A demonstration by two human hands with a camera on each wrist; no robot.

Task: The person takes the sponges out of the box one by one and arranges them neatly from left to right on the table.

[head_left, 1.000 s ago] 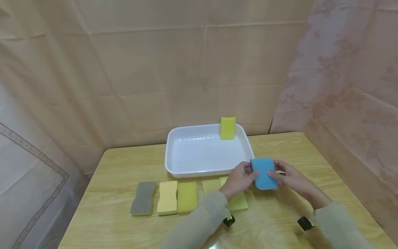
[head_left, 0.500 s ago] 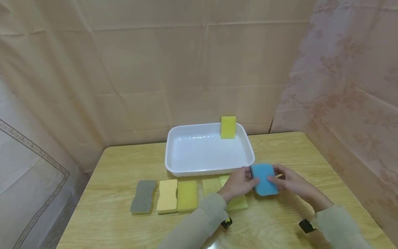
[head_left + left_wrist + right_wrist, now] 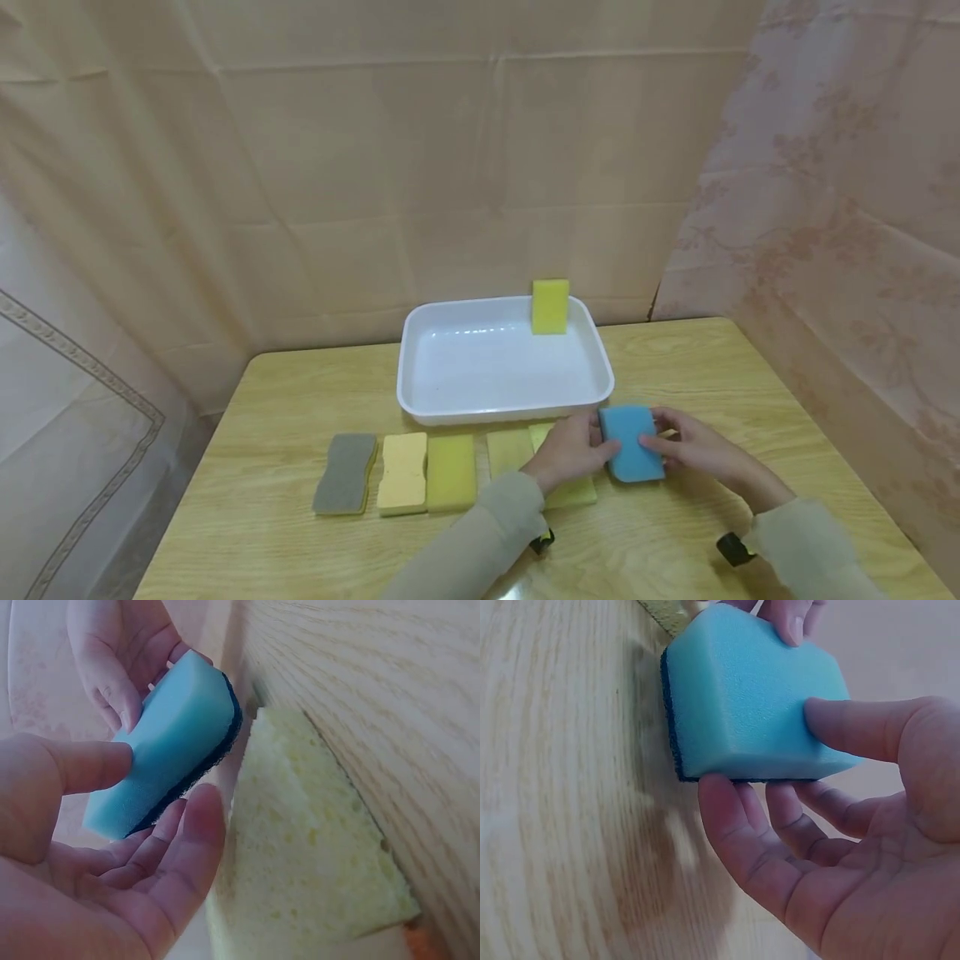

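Note:
A blue sponge [image 3: 632, 443] with a dark scouring layer on its underside is held between both hands, just right of the row of sponges. My left hand [image 3: 567, 450] pinches its left edge, thumb on the blue face and fingers beneath. On the opposite edge my right hand [image 3: 693, 454] grips the same way, as the right wrist view shows with its thumb on the blue foam [image 3: 772, 690]. Under the left hand lies a pale yellow-green sponge [image 3: 307, 840], partly covered by the hand and sleeve in the head view.
Behind the hands stands a white tray [image 3: 495, 414], with a yellow sponge [image 3: 551, 307] upright against its back right rim. Leftward on the wooden table [image 3: 285, 400] lie a grey-topped sponge [image 3: 345, 473], a cream sponge [image 3: 403, 473], a yellow sponge [image 3: 452, 472] and a pale sponge [image 3: 508, 450].
Both hands have brought the blue sponge down and nearer the front edge, from beside the tray's corner to lower over the table. The other sponges and tray stay put.

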